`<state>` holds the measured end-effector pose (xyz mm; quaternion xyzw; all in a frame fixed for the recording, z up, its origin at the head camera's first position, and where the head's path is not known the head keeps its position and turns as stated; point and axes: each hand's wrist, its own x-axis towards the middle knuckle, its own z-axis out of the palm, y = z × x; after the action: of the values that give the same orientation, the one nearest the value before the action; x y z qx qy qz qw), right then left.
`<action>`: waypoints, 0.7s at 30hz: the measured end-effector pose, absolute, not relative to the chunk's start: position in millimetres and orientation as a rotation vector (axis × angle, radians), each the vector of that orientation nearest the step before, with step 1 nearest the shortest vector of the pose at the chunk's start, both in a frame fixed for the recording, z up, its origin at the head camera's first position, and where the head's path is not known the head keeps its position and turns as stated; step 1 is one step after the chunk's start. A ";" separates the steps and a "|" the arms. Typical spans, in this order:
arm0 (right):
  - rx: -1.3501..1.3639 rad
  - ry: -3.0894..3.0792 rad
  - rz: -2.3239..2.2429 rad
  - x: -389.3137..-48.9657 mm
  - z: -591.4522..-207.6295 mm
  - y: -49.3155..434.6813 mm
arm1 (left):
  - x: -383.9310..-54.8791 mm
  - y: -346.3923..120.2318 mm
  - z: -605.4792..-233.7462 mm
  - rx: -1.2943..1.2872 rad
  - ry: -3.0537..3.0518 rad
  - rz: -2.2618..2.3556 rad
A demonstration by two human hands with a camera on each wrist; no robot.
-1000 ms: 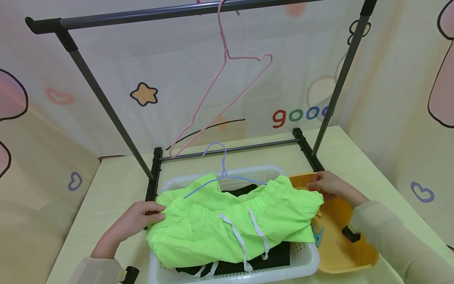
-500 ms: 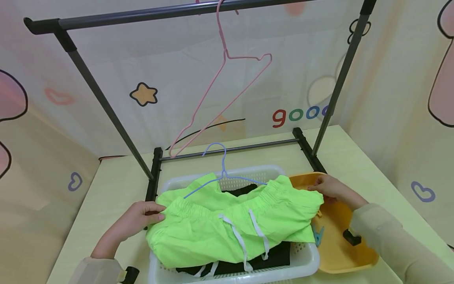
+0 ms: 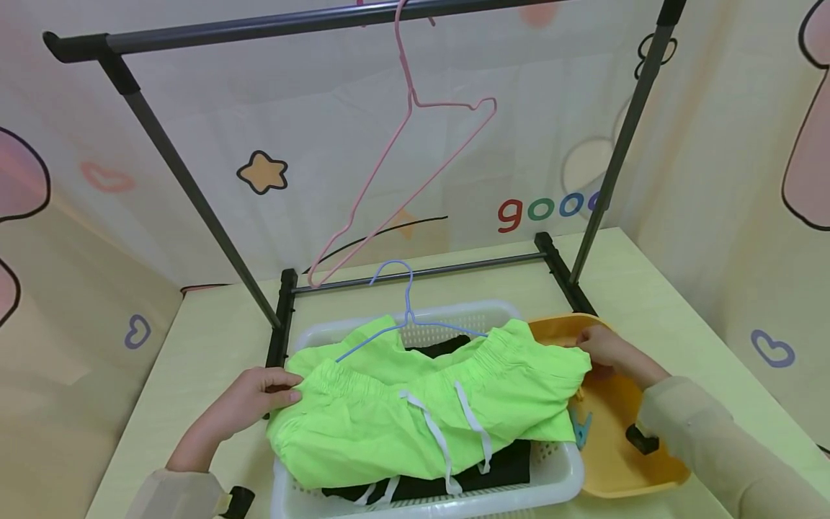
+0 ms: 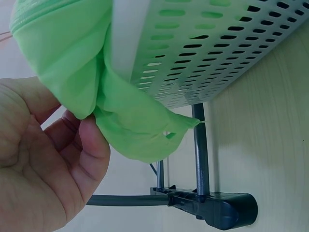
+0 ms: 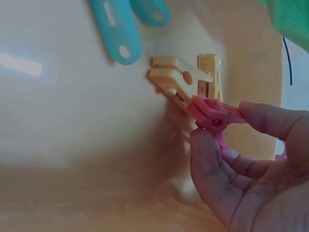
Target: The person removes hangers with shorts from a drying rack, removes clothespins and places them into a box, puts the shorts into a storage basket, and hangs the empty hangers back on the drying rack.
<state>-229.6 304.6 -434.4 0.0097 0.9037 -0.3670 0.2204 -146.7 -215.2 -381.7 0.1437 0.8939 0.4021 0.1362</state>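
Bright green shorts with white drawstrings lie across a white basket, a blue hanger set into their waistband. At their left edge my left hand pinches the cloth between thumb and fingers, as the left wrist view also shows. My right hand is over the yellow tub, just beyond the shorts' right edge. In the right wrist view its thumb and finger pinch a pink clothespin. Yellow clothespins lie right beside it, and blue clothespins are farther off.
Behind the basket stands a black rack with a top bar, side posts and a base. A pink hanger hangs from the bar. Black cloth lies under the shorts in the basket. A printed curtain surrounds the table.
My right hand has dipped slightly into the tub and its fingers have curled in more. My left hand, the shorts and the blue hanger have stayed in place.
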 end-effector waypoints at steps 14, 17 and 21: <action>0.065 2.338 -1.091 -227.6 -442.0 308.1 | -147.2 -214.9 -382.2 0.410 2.584 1.166; 0.030 2.357 -1.039 -226.4 -443.0 309.7 | -147.0 -214.4 -382.1 0.413 2.582 1.171; 0.004 2.345 -0.994 -223.5 -443.2 312.0 | -146.5 -213.6 -381.5 0.412 2.578 1.179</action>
<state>-223.5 312.0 -443.2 0.0014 0.8803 -0.3732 0.2929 -146.5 -213.6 -381.5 0.1423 0.8914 0.4075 0.1380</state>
